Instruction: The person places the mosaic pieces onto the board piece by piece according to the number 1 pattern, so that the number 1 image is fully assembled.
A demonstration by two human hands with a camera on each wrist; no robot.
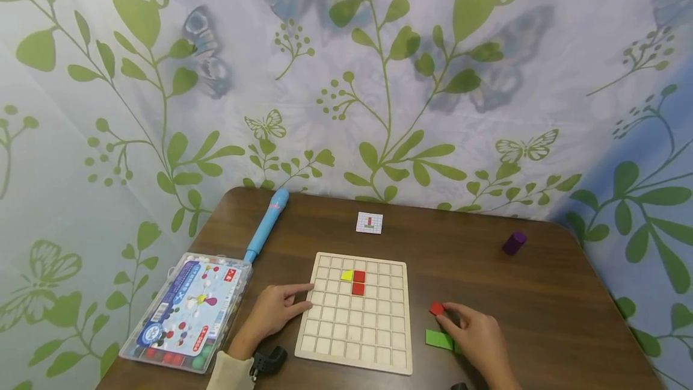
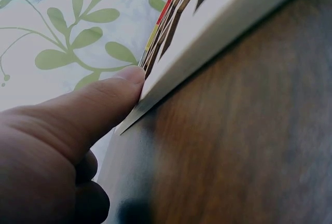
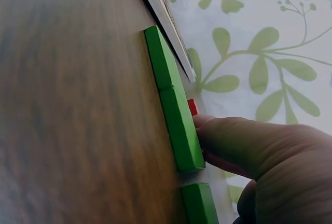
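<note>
A wooden grid board (image 1: 354,333) lies on the table; in it sit a yellow tile (image 1: 346,276) with a slanted side and two red squares (image 1: 358,289). My left hand (image 1: 271,312) touches the board's left edge with extended index finger and thumb. To the right of the board, my right hand (image 1: 480,337) pinches a red square tile (image 1: 435,308) between thumb and index finger. Just below that tile, green tiles (image 1: 438,339) lie in a row, partly hidden by the hand. The right wrist view shows green tiles (image 3: 179,125) next to the thumb, with the red tile mostly covered.
Behind the board lies a small pattern card (image 1: 369,222). A clear plastic case (image 1: 186,312) of colored balls and a blue stick-like object (image 1: 266,224) occupy the left side. A purple cylinder (image 1: 514,243) stands at the back right. Patterned cloth (image 1: 346,107) hangs behind the table.
</note>
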